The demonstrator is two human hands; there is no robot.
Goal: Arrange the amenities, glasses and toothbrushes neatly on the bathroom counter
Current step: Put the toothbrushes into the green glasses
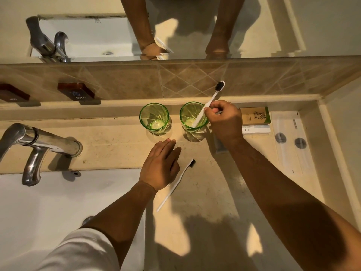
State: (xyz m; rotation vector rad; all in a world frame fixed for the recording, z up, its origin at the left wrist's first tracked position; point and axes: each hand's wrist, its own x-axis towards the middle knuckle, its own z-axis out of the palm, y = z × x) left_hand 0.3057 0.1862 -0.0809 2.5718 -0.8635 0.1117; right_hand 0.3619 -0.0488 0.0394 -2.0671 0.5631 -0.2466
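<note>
Two green glasses stand upright at the back of the counter, the left glass [154, 117] holding nothing. In the right glass [192, 116] a white toothbrush with black bristles [214, 96] leans, handle end down, bristles up. My right hand [223, 119] pinches that toothbrush at mid-handle. A second white toothbrush [176, 184] lies flat on the counter, bristles pointing away from me. My left hand [161, 165] hovers flat over its upper part, fingers straight, holding nothing. A brown amenity box [255, 115] and a white box [256, 130] sit right of my right hand.
A chrome faucet [37, 142] and white sink basin [58, 202] are at the left. Two flat white sachets [291, 141] lie at the far right by the wall. HOT and COLD plates [76, 91] hang on the tiled backsplash below a mirror [195, 26].
</note>
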